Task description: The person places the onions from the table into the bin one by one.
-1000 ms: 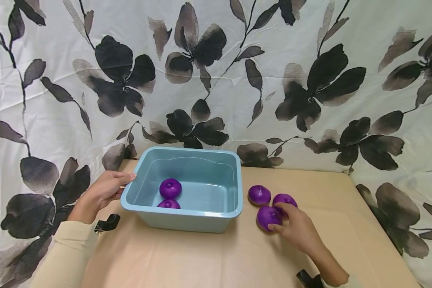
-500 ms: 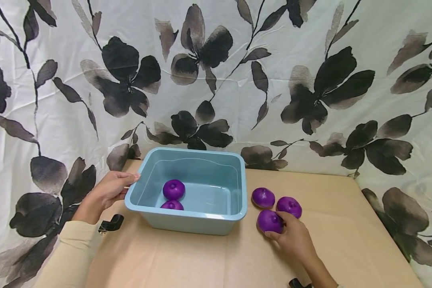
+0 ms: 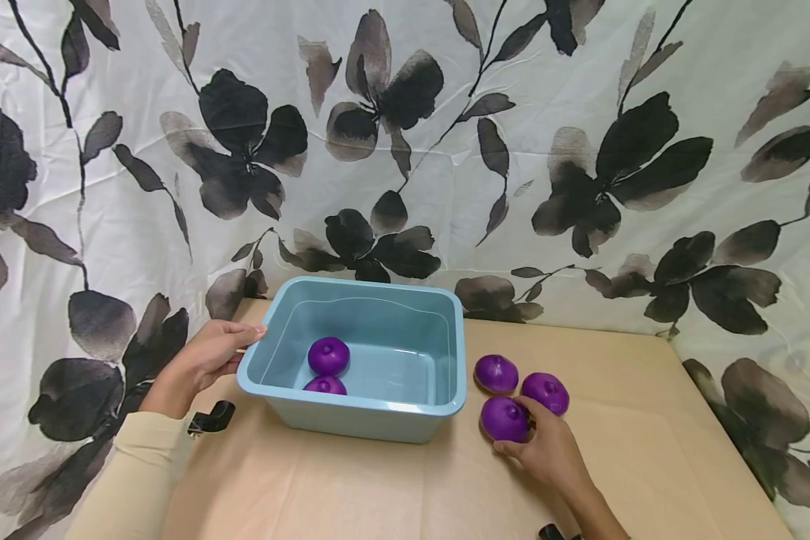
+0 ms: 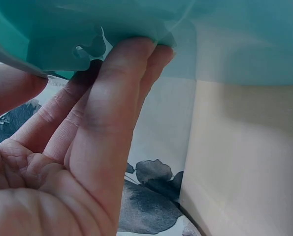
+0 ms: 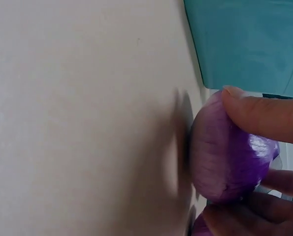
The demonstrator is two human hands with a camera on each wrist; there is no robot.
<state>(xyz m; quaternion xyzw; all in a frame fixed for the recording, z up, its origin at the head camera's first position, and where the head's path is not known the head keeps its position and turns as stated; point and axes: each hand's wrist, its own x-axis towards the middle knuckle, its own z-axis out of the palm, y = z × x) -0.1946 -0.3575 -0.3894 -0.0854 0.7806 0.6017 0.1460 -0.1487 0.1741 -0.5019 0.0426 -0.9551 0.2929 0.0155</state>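
My left hand (image 3: 209, 358) grips the left rim of a light blue plastic tub (image 3: 364, 412), thumb on the rim and fingers under it. In the left wrist view, the fingertips (image 4: 136, 49) press against the tub's outer side. Two purple onions (image 3: 328, 355) lie inside the tub at its left. To the right of the tub, my right hand (image 3: 547, 446) holds the nearest purple onion (image 5: 225, 152) between thumb and fingers, close over the table. Just behind it sit two more purple onions, one at the back left (image 3: 496, 373) and one at the right (image 3: 545, 392).
The tub stands on a tan table (image 3: 648, 420). A white curtain (image 3: 486, 150) with dark flowers hangs behind the table and along both sides. Dark wrist mounts (image 3: 211, 418) show on the arms.
My right hand's fingers have drawn off the right-hand onion and closed round the nearest one. My left hand keeps its hold on the tub. The whole view has shifted slightly.
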